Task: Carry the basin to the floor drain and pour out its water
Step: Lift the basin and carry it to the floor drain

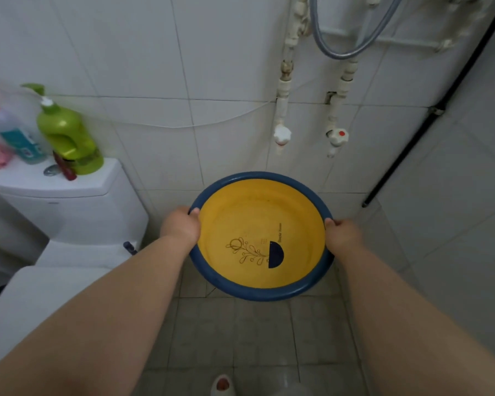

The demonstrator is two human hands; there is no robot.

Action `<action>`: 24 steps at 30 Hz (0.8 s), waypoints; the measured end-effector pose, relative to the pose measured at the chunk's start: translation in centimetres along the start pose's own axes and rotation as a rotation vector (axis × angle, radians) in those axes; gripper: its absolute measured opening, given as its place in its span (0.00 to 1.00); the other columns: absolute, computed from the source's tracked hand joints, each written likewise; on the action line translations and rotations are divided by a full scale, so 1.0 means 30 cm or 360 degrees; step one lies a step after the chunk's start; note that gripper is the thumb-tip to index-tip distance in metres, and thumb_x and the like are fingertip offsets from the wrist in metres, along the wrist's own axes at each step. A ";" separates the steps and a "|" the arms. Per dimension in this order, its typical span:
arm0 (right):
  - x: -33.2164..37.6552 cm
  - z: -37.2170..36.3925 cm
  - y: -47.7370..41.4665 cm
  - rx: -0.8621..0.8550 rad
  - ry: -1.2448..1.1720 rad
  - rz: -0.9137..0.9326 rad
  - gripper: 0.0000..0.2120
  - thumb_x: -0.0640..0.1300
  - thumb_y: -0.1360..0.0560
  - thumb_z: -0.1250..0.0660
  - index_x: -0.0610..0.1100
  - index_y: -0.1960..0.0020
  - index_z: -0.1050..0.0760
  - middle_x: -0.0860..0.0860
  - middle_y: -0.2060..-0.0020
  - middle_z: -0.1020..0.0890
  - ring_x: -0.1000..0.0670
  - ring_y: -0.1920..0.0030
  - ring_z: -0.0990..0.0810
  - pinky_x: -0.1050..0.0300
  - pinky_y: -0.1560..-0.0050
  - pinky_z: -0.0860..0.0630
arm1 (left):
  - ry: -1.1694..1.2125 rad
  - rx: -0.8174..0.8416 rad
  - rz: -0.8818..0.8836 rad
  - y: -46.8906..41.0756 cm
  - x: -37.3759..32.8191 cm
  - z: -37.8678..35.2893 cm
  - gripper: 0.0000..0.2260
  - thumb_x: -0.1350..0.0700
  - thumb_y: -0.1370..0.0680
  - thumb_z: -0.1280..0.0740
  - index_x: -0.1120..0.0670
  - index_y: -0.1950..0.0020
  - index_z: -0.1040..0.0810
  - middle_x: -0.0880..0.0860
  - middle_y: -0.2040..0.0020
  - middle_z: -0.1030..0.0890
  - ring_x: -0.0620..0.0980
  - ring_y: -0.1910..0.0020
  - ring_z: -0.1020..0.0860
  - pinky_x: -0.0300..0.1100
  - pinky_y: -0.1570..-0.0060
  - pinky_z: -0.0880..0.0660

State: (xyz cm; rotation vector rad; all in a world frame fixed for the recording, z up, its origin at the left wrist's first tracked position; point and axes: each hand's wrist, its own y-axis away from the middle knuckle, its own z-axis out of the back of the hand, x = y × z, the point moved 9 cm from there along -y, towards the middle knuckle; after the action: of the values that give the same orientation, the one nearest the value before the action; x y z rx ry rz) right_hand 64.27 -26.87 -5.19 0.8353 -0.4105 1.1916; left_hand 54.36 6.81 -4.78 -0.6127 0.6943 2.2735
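Observation:
A round basin (240,288) with a blue rim and a yellow inside hangs level above the tiled floor, near the back wall. A flower drawing and a dark half-circle mark its bottom. My left hand (180,225) grips the rim on the left side, thumb over the edge. My right hand (343,235) grips the rim on the right side in the same way. I cannot tell how much water is inside. No floor drain shows in this view.
A white toilet (69,218) stands at the left; its tank lid carries a green bottle (69,138) and other bottles. Two wall taps (282,135) hang above the basin, beside a shower hose (343,52). Grey floor tiles (240,332) lie below. A slippered foot (223,384) is at the bottom.

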 end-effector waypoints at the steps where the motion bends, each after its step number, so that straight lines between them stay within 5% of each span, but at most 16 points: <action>1: 0.005 -0.022 -0.017 0.0007 -0.0013 0.0002 0.19 0.46 0.20 0.47 0.33 0.42 0.25 0.37 0.45 0.21 0.39 0.47 0.23 0.56 0.53 0.31 | -0.0006 0.0002 0.0019 -0.016 0.012 -0.003 0.20 0.50 0.18 0.48 0.61 0.38 0.24 0.63 0.41 0.21 0.61 0.44 0.23 0.44 0.54 0.32; 8: 0.000 -0.173 -0.164 0.0070 -0.0068 -0.0043 0.16 0.45 0.20 0.47 0.37 0.46 0.24 0.38 0.48 0.20 0.46 0.59 0.26 0.58 0.61 0.31 | 0.0119 -0.0042 0.0131 -0.123 0.106 -0.093 0.19 0.52 0.18 0.48 0.62 0.40 0.24 0.65 0.43 0.21 0.62 0.45 0.24 0.43 0.55 0.34; 14: -0.071 -0.312 -0.320 0.0201 -0.0169 -0.0132 0.18 0.46 0.20 0.46 0.37 0.40 0.26 0.42 0.51 0.21 0.43 0.51 0.23 0.57 0.58 0.30 | 0.0199 -0.0155 0.0385 -0.176 0.203 -0.222 0.20 0.49 0.18 0.48 0.57 0.33 0.28 0.62 0.39 0.22 0.62 0.40 0.25 0.47 0.48 0.30; 19: -0.145 -0.407 -0.465 0.0332 -0.0119 -0.0067 0.17 0.46 0.20 0.47 0.37 0.44 0.25 0.48 0.62 0.23 0.49 0.62 0.25 0.60 0.68 0.34 | 0.0278 -0.0228 0.0522 -0.221 0.245 -0.338 0.20 0.49 0.19 0.48 0.55 0.31 0.29 0.60 0.37 0.22 0.61 0.39 0.25 0.52 0.42 0.29; 24: -0.281 -0.518 -0.647 0.0381 0.0051 -0.0031 0.18 0.48 0.20 0.48 0.38 0.41 0.28 0.46 0.56 0.23 0.47 0.57 0.23 0.59 0.67 0.34 | 0.0321 -0.0257 0.0633 -0.318 0.306 -0.540 0.20 0.49 0.19 0.47 0.54 0.28 0.32 0.58 0.33 0.25 0.60 0.35 0.27 0.52 0.38 0.30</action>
State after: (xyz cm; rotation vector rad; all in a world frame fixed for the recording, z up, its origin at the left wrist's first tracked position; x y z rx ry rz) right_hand 77.20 -23.09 -27.73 1.0223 -0.2349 1.2501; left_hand 58.80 7.01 -25.22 -0.8525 0.7907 2.6800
